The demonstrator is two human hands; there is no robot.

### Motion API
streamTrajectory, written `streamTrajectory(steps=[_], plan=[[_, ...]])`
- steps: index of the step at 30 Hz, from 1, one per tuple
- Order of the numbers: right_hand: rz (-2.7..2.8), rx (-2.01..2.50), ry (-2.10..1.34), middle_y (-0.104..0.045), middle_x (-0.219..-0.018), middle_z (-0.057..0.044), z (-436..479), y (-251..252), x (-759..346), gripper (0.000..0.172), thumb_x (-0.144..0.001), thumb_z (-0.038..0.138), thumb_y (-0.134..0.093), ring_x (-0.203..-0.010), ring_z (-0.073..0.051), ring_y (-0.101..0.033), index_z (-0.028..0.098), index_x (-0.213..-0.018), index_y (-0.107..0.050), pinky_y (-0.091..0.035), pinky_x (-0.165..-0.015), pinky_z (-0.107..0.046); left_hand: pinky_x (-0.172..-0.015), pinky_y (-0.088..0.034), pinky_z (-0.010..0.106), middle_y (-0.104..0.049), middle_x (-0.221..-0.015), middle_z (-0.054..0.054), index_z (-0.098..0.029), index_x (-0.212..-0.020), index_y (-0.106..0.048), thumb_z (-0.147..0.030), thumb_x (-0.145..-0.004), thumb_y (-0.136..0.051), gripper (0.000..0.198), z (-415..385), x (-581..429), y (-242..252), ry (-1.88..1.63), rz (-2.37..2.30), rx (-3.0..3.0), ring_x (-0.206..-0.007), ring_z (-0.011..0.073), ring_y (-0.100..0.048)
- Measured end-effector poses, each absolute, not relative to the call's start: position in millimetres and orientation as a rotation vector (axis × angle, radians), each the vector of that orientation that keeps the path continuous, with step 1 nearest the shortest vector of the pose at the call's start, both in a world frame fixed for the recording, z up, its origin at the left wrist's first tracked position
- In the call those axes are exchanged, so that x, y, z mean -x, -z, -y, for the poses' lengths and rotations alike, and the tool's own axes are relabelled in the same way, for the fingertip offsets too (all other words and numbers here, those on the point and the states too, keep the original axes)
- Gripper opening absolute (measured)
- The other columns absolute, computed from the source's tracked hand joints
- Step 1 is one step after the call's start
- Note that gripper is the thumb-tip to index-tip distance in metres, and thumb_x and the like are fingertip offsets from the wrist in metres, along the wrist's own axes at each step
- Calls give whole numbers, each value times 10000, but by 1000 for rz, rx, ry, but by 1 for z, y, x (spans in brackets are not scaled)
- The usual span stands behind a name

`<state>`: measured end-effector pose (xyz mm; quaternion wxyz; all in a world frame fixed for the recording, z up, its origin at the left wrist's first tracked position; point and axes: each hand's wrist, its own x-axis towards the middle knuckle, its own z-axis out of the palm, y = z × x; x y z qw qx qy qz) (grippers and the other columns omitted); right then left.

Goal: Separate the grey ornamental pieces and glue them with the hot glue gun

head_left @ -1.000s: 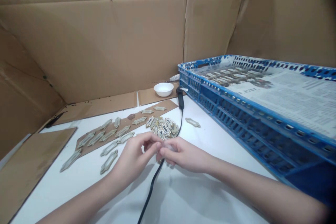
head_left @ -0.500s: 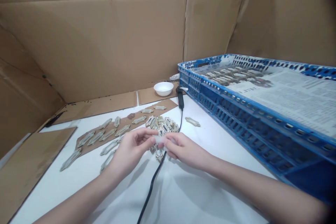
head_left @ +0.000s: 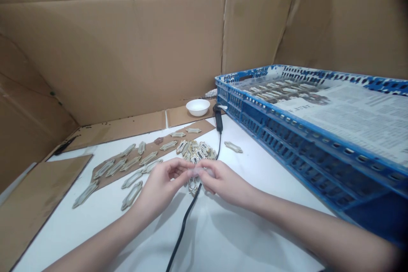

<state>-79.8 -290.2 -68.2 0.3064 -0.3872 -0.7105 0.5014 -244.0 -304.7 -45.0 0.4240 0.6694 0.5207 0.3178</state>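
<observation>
The left hand [head_left: 159, 189] and right hand [head_left: 223, 185] pinch a small pale piece [head_left: 198, 172] between closely set fingertips [head_left: 188, 165], held steady and low, just near the heap of patterned plaques [head_left: 197, 151].

This is a makeshift craft workshop: corrugated cardboard sheets [head_left: 127, 51] (creases and all) wall in a white worktop [head_left: 242, 238]. A blue plastic crate [head_left: 287, 153] lined with newspaper [head_left: 350, 114] sits along its right edge, small ornate cut-out pieces [head_left: 132, 195] lie in rows, and a black power cord [head_left: 185, 225] crosses it.
</observation>
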Motion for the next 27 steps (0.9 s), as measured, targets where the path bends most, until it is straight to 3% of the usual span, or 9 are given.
streamTrajectory(steps=[4,10,15,21,27], plan=[[1933,1026,-1265,-465,-535,41,292,67,80,151,-800,206,-382,-507,-81,-432,161,-741,-513,-314,-498,-182,-659,-451,238,-650,-782,33,-166,-797,-615,-287,-756,-522,158,304,244,44,-807,-1330,-1680,-715,142,-582],[1706,1092,-1386,-358,-444,82,284,67,77,282,-758,134,-342,-409,-72,-321,169,-968,-528,-278,-444,-179,-515,-417,195,-606,-673,6,-159,-739,-593,-304,-709,-575,150,302,245,37,-868,-1454,-1563,-580,105,-541],[1784,1066,-1327,-372,-457,64,283,69,77,211,-764,149,-356,-422,-69,-334,152,-798,-564,-267,-436,-178,-538,-403,191,-589,-679,10,-151,-757,-588,-312,-734,-557,166,302,246,41,-843,-1388,-1587,-595,95,-514],[1985,1088,-1093,-467,-537,31,288,65,78,235,-832,239,-364,-500,-79,-423,143,-759,-566,-301,-495,-192,-602,-425,212,-622,-756,27,-162,-884,-595,-295,-743,-549,199,302,246,46,-873,-1342,-1609,-675,120,-543],[2059,1092,-1059,-483,-551,30,288,68,78,225,-832,204,-365,-512,-78,-443,148,-733,-560,-315,-528,-194,-635,-444,229,-651,-818,47,-155,-877,-617,-263,-746,-545,185,307,242,46,-855,-1331,-1594,-712,141,-570]])
